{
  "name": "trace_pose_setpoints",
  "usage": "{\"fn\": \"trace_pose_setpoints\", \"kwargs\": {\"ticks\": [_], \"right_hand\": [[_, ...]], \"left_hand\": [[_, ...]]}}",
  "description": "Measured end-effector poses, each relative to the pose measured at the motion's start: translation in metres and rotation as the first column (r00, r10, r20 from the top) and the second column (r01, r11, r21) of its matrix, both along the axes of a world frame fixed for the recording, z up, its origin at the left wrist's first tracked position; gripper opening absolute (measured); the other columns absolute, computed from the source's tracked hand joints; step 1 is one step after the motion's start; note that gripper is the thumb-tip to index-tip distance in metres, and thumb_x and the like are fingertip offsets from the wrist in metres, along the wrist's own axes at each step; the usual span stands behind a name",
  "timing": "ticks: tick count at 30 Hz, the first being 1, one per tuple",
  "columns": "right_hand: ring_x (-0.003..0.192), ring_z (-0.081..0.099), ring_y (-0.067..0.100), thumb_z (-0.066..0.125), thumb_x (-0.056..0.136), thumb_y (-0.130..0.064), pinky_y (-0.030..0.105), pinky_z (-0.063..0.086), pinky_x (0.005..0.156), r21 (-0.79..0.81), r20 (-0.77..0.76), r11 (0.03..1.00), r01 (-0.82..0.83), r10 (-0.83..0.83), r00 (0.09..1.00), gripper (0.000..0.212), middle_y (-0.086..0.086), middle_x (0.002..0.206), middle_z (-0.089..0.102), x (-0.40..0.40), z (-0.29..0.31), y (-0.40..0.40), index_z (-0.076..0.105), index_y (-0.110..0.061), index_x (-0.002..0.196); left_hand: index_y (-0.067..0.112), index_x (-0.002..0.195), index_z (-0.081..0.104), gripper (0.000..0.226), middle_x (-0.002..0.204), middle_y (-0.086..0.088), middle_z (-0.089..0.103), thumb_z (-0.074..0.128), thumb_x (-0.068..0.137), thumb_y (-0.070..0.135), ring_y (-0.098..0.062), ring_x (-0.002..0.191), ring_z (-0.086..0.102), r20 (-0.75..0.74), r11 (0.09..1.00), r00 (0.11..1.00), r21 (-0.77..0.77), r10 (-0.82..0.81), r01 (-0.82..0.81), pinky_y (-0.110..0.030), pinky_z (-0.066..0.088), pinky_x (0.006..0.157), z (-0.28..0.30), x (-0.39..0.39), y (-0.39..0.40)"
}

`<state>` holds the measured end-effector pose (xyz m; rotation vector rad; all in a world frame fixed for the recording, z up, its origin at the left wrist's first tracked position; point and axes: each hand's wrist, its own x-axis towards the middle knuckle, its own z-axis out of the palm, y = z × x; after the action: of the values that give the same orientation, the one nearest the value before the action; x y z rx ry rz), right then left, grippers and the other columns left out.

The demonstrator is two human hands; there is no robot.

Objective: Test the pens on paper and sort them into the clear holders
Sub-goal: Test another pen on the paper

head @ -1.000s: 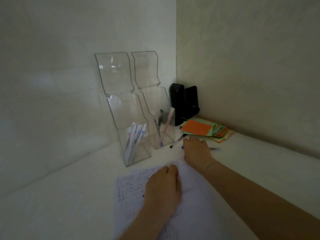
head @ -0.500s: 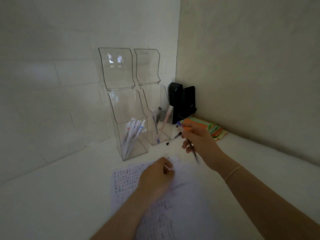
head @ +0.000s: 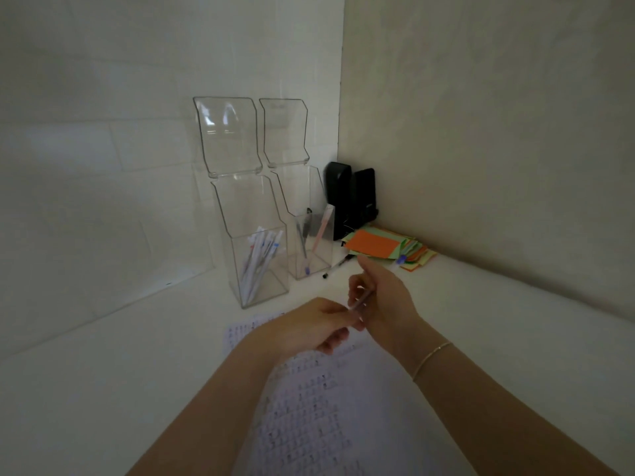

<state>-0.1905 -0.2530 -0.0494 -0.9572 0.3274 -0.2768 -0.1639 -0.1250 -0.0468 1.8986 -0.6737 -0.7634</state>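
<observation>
Above the printed paper, my right hand holds a thin pen, and my left hand pinches the pen's lower end. The hands meet over the sheet's far edge. Two clear holders stand behind with lids raised. The left holder contains several white pens. The right holder has a dark pen and a pink pen. A black pen lies on the desk beside the right holder.
A stack of orange and green paper notes lies in the corner, with a small blue cap at its edge. Two black upright objects stand against the wall. Walls close the desk at left and back.
My right hand picked a pen off the desk near the notes and brought it back over the paper. My left hand lifted off the sheet and took hold of the pen's end.
</observation>
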Motion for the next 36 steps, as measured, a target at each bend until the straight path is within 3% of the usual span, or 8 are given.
{"fn": "trace_pose_setpoints", "kwargs": {"ticks": [3, 6, 12, 22, 25, 28, 33, 36], "right_hand": [[0.038, 0.036, 0.014, 0.062, 0.086, -0.02, 0.023, 0.031, 0.037, -0.256, -0.014, 0.949, -0.185, 0.188, 0.982, 0.023, 0.001, 0.054, 0.045, -0.006, -0.005, -0.001, 0.066, -0.007, 0.067], [0.039, 0.044, 0.018, 0.061, 0.086, -0.011, 0.024, 0.04, 0.041, -0.352, -0.049, 0.888, -0.297, 0.299, 0.953, 0.014, 0.007, 0.058, 0.046, -0.009, -0.006, -0.006, 0.064, 0.003, 0.084], [0.046, 0.055, 0.018, 0.049, 0.093, -0.008, 0.024, 0.049, 0.049, -0.363, -0.062, 0.844, -0.395, 0.401, 0.914, 0.021, 0.008, 0.063, 0.056, -0.009, 0.001, -0.018, 0.065, 0.004, 0.096], [0.051, 0.055, 0.019, 0.046, 0.094, -0.009, 0.024, 0.049, 0.05, -0.407, -0.128, 0.751, -0.52, 0.517, 0.846, 0.025, 0.008, 0.07, 0.064, -0.014, 0.006, -0.033, 0.066, 0.002, 0.105], [0.055, 0.064, 0.018, 0.048, 0.093, -0.012, 0.023, 0.053, 0.053, -0.295, -0.095, 0.88, -0.372, 0.36, 0.928, 0.023, 0.012, 0.074, 0.069, -0.013, 0.011, -0.037, 0.066, 0.0, 0.099], [0.058, 0.066, 0.018, 0.052, 0.092, -0.012, 0.023, 0.055, 0.054, -0.238, -0.088, 0.965, -0.115, 0.096, 0.991, 0.016, 0.014, 0.078, 0.068, -0.013, 0.007, -0.041, 0.065, -0.003, 0.093], [0.07, 0.064, 0.023, 0.057, 0.09, -0.006, 0.028, 0.056, 0.06, -0.284, -0.116, 0.959, -0.018, -0.015, 0.993, 0.008, 0.016, 0.083, 0.066, -0.017, -0.017, -0.028, 0.061, 0.001, 0.093], [0.067, 0.063, 0.021, 0.061, 0.086, -0.001, 0.026, 0.054, 0.056, -0.324, -0.111, 0.946, 0.017, -0.056, 0.992, 0.003, 0.015, 0.077, 0.065, -0.018, -0.027, -0.019, 0.06, 0.0, 0.083]], "left_hand": [[0.009, 0.086, 0.065, 0.035, 0.055, 0.006, 0.033, 0.043, 0.097, 0.034, -0.01, 0.051, 0.029, 0.029, 0.997, 0.998, -0.049, -0.05, 0.052, -0.021, 0.029, 0.053, 0.003, 0.002, 0.004], [0.011, 0.077, 0.057, 0.035, 0.053, 0.005, 0.027, 0.042, 0.098, 0.035, -0.01, 0.046, 0.021, 0.035, 0.993, 0.995, -0.057, -0.097, 0.099, -0.021, 0.02, 0.046, 0.003, 0.001, 0.006], [0.012, 0.074, 0.047, 0.031, 0.047, 0.008, 0.027, 0.039, 0.1, 0.027, -0.007, 0.037, 0.018, -0.031, 0.984, 0.994, -0.149, -0.106, 0.1, -0.018, 0.016, 0.038, -0.002, 0.002, 0.001], [0.014, 0.091, 0.059, 0.023, 0.053, 0.006, 0.018, 0.041, 0.098, 0.027, -0.007, 0.041, 0.013, -0.262, 0.952, 0.929, -0.233, -0.26, 0.2, -0.019, 0.013, 0.04, -0.01, 0.004, 0.007], [0.013, 0.098, 0.054, 0.029, 0.058, 0.005, 0.025, 0.042, 0.096, 0.039, -0.012, 0.05, 0.018, -0.064, 0.985, 0.983, -0.049, -0.17, 0.167, -0.021, 0.02, 0.046, -0.008, 0.007, 0.012], [0.015, 0.097, 0.049, 0.029, 0.079, 0.001, 0.053, 0.037, 0.097, 0.041, -0.014, 0.066, 0.043, 0.288, 0.983, 0.957, 0.17, 0.015, -0.067, -0.027, 0.038, 0.067, -0.017, 0.022, 0.015], [0.011, 0.126, 0.052, 0.034, 0.122, -0.008, 0.055, 0.038, 0.096, 0.007, -0.02, 0.11, 0.052, 0.674, 0.984, 0.735, 0.07, 0.076, -0.166, -0.022, 0.036, 0.092, -0.052, 0.032, 0.007], [0.014, 0.128, 0.054, 0.036, 0.123, -0.006, 0.06, 0.045, 0.094, 0.008, -0.023, 0.108, 0.054, 0.771, 0.985, 0.628, 0.008, 0.105, -0.174, -0.028, 0.039, 0.095, -0.066, 0.033, 0.005]]}}
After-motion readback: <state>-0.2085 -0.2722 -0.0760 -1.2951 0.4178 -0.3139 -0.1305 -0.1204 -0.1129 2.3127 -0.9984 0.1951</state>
